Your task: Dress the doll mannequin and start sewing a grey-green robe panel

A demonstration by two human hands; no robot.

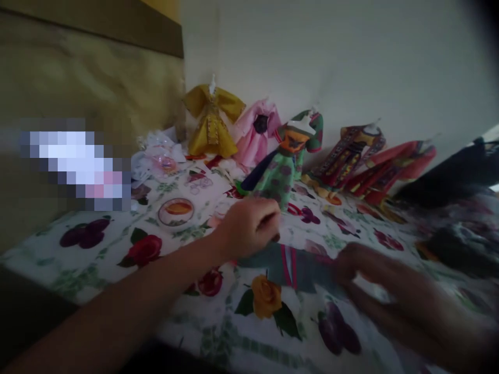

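My left hand (249, 226) hovers over a floral tablecloth (97, 254) with its fingers curled in a pinch at the top edge of a small teal doll garment (296, 267) with pink stripes. My right hand (374, 280) is smeared by motion at the garment's right end, and its fingers cannot be made out. The garment lies flat between both hands.
A row of small doll dresses leans on the white wall: yellow (212, 122), pink (257, 130), green and orange (288, 156), patterned dark red (346, 153), red (390, 166). A round clear container (176, 210) and plastic packets (161, 156) sit at left. Dark cloth (456, 176) lies at right.
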